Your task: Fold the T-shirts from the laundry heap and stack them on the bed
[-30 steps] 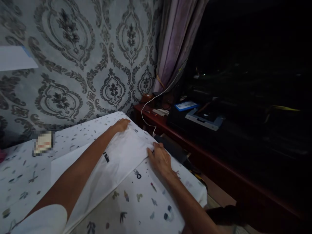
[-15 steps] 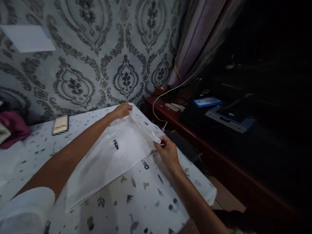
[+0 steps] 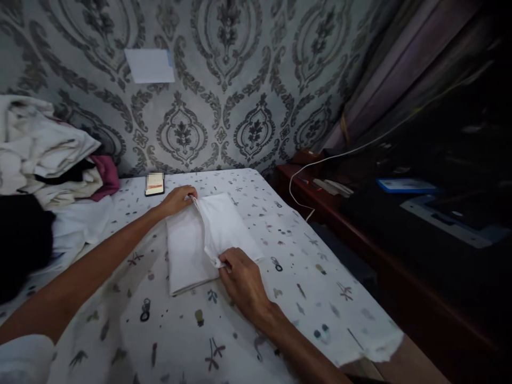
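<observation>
A white cloth (image 3: pixel 186 248) lies on the patterned sheet (image 3: pixel 256 336), with one end folded over toward its middle. Its far edge is pinched by my left hand (image 3: pixel 180 200), the fingers closed on a corner of the fold. Nearer to me, my right hand (image 3: pixel 243 277) is closed on the other corner of the same folded edge. Between my hands the edge stands slightly raised.
A heap of clothes (image 3: pixel 44 144) is at the left, with a black garment (image 3: pixel 24 248) in front. A phone (image 3: pixel 154 184) lies near the wall. On the right are a dark red desk (image 3: pixel 340 213), a white cable (image 3: pixel 344 153) and a blue-edged object (image 3: pixel 408 185).
My hands have moved left and nearer with the cloth's edge, which is now folded over. The printed mark no longer shows. The view has turned left, bringing the clothes heap into sight.
</observation>
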`<state>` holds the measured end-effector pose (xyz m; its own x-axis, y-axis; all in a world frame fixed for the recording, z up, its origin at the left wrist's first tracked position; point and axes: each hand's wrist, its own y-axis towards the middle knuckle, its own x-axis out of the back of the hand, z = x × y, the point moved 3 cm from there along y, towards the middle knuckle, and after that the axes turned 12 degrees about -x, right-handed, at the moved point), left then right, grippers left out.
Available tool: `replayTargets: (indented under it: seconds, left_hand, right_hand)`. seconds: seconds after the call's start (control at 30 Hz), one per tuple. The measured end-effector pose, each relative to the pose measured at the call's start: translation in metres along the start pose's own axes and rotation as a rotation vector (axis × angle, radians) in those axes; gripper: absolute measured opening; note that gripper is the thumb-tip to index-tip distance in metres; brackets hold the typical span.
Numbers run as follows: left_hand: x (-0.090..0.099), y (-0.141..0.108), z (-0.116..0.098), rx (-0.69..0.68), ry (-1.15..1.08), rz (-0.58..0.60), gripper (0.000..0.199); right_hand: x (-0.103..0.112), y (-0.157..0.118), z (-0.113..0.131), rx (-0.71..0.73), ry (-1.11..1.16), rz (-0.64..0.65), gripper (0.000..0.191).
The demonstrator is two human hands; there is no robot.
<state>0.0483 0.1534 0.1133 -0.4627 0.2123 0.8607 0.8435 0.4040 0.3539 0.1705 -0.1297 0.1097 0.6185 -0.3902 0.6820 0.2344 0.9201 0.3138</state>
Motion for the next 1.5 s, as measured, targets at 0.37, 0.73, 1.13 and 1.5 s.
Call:
replayTargets:
  seconds: [0.37,0.73,1.13,1.5]
  left_hand:
    - [0.012,-0.042,0.029,0.065,-0.033,-0.115,0.021]
    - [0.005,-0.075,0.041,0.097,-0.032,-0.118,0.027]
    - [0.027,-0.078,0.028,0.170,-0.023,-0.227,0.030]
    - [-0.001,-0.067,0.014,0.185,0.149,-0.023,0.029]
  right_hand:
    - [-0.039,-0.004,0.043,0.227,-0.194,-0.008,0.019]
    - [-0.064,-0.010,0.039,0.357,-0.309,0.032,0.021]
    - [-0.051,-0.002,0.045,0.317,-0.185,0.275,0.024]
    - [-0.068,0.039,0.060,0.287,-0.310,0.164,0.020]
